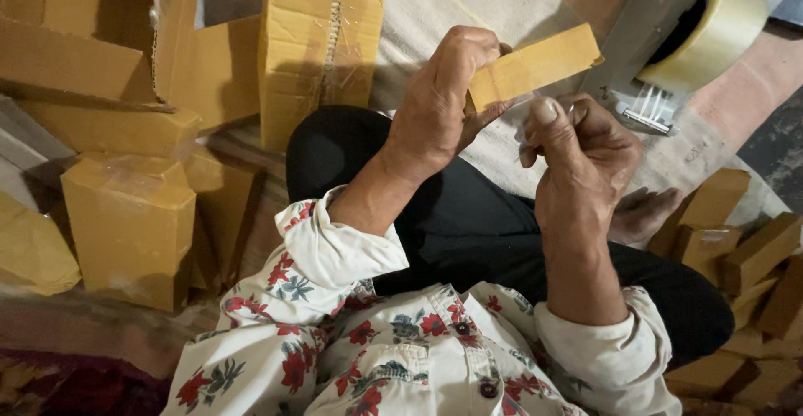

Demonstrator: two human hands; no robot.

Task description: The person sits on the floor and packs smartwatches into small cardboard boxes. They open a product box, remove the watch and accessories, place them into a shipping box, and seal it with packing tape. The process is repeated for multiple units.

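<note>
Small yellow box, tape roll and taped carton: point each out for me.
small yellow box (535,66), head view, its long flat face
tape roll (721,31), head view, outer curved band
taped carton (314,48), head view, front face

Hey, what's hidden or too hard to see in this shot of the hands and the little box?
Head view only:
- Small box: near end covered by left hand.
- Right hand: pinches something clear, likely tape; too thin and blurred to be sure.
- Tape dispenser: cut off by the top right edge.
- Small boxes: pile runs off the right edge.
- Big boxes: dim, some cut off at left.
</note>
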